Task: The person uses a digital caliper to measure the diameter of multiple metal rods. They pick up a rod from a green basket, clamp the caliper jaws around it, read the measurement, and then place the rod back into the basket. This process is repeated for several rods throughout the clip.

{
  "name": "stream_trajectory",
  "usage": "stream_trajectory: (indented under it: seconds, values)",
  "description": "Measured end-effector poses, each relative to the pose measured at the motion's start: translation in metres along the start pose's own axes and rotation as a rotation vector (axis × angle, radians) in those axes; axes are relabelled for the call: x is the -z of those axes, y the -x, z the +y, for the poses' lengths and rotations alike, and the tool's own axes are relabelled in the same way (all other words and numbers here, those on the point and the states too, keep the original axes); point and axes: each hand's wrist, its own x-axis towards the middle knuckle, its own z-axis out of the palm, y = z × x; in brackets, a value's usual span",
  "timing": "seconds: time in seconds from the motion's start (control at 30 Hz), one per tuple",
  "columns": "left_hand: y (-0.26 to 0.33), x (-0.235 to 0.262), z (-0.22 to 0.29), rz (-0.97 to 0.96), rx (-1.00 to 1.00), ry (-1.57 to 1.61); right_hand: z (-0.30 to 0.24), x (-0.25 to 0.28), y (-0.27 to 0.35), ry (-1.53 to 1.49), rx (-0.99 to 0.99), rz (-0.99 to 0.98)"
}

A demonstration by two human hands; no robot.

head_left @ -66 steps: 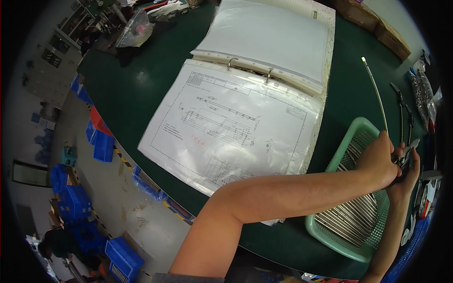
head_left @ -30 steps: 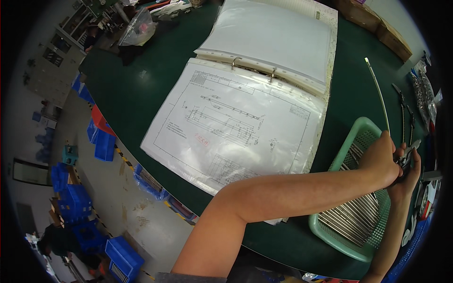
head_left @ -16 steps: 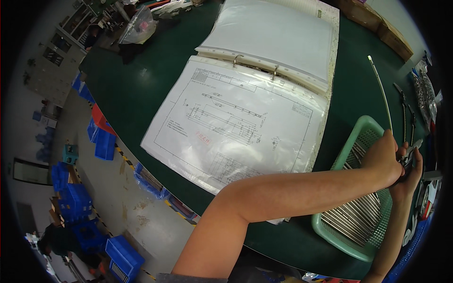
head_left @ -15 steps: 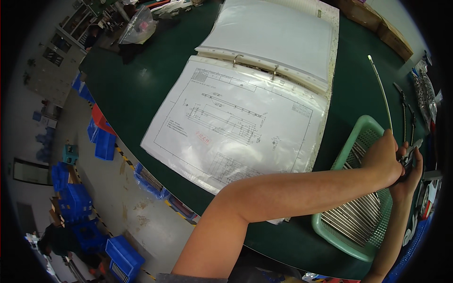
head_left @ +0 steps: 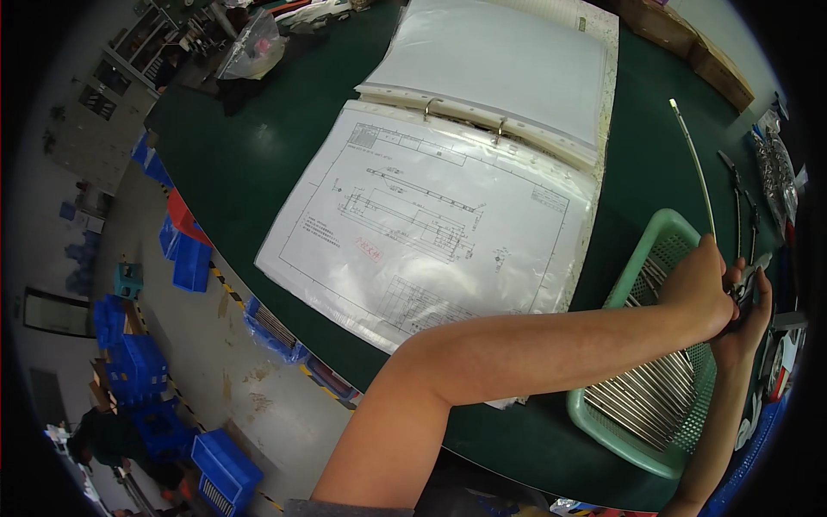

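Note:
My left arm reaches across to the right, and my left hand [head_left: 699, 289] is closed round a thin metal rod [head_left: 696, 159], whose long free end points up and away. Right beside it, my right hand [head_left: 748, 326] grips a grey metal tool that looks like a caliper [head_left: 755, 265]; its jaws show above the fingers, and the rest is mostly hidden. Both hands meet over the right edge of a green perforated basket [head_left: 594, 422]. Many similar thin rods [head_left: 650, 396] lie side by side in that basket, partly covered by my left forearm.
An open ring binder [head_left: 431, 224] with a technical drawing in a clear sleeve lies on the green table [head_left: 233, 185]. Slim tools [head_left: 738, 198] and bagged parts [head_left: 775, 172] lie along the right side. Cardboard boxes [head_left: 685, 43] stand at the back right. Blue bins [head_left: 226, 470] stand on the floor.
Almost nothing differs. The view has shifted very slightly; both hands, the rod and the caliper keep their places.

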Motion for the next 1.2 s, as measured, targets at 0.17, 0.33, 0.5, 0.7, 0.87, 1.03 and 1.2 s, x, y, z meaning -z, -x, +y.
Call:
stream_trajectory:
  seconds: [0.17,0.33,0.5,0.7,0.87,1.03,1.2]
  values:
    - [0.001,0.002,0.003,-0.012,0.026,-0.023,0.0,0.003,-0.001,0.005,0.0,-0.017]
    - [-0.001,0.0,-0.002,-0.016,-0.005,0.037,0.0,0.001,-0.001,0.001,-0.004,-0.014]
    - [-0.002,-0.001,-0.003,0.007,-0.004,-0.052,0.0,0.002,-0.002,0.001,0.005,-0.011]
    - [-0.001,0.001,-0.001,-0.034,0.019,0.033,0.0,-0.001,0.0,0.012,0.007,0.003]
    - [0.003,0.007,0.008,-0.04,0.056,0.012,0.001,0.0,-0.001,0.008,0.006,0.006]
    - [0.0,0.004,0.002,-0.032,0.028,-0.014,0.001,-0.002,-0.001,0.015,0.005,0.006]
    - [-0.003,-0.001,-0.007,0.011,-0.026,-0.022,0.001,-0.001,-0.002,0.018,0.01,-0.023]
